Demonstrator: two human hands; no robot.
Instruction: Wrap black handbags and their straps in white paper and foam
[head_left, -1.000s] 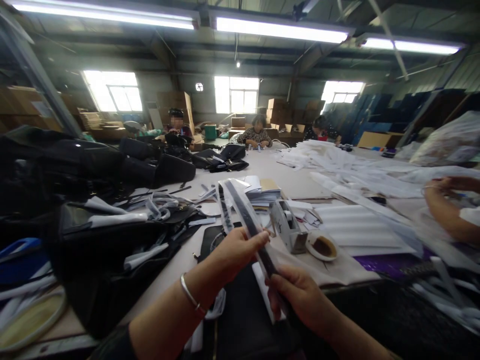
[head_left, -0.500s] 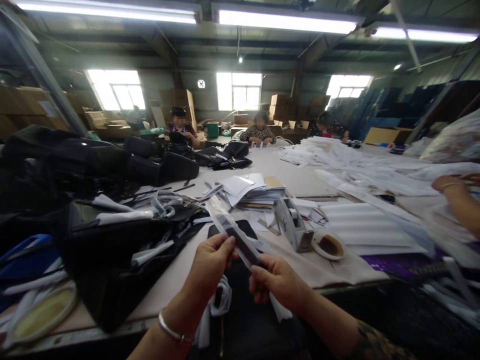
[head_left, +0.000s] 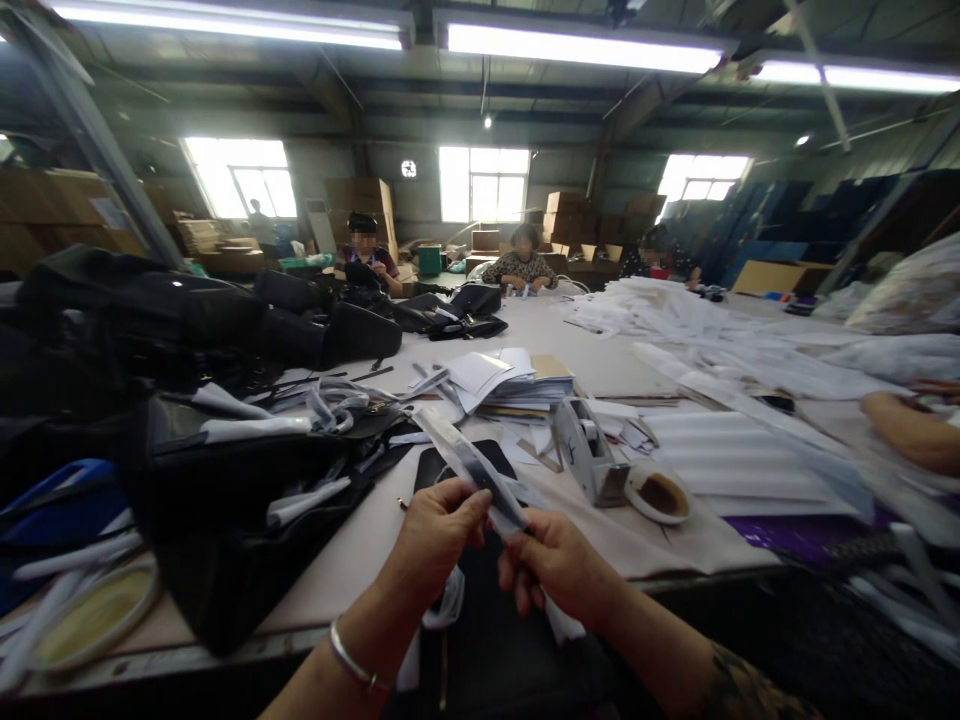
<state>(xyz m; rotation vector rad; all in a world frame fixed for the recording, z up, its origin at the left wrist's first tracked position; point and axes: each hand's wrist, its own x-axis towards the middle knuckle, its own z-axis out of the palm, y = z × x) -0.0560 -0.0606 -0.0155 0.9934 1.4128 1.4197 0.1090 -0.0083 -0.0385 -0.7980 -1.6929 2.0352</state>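
A black strap wrapped in clear plastic [head_left: 469, 462] slants up and to the left between my two hands, above the near edge of the long work table [head_left: 570, 360]. My left hand [head_left: 439, 530], with a silver bangle on its wrist, pinches the strap from the left. My right hand [head_left: 551, 565] closes on the strap's lower end from the right. Below the hands lies black material with white strips. A grey tape dispenser [head_left: 589, 450] and a roll of tape [head_left: 658, 492] stand just beyond my right hand.
Black bags and wrapped straps [head_left: 225, 470] pile up at the left. A paper stack [head_left: 502, 380] lies mid-table, white sheets [head_left: 720, 450] at the right. Another person's forearm [head_left: 911, 430] reaches in at the right edge. Three people sit at the far end [head_left: 519, 262].
The strap has come down from a raised, looped position to a shorter length between my hands. Both hands have drawn closer together and nearer to me.
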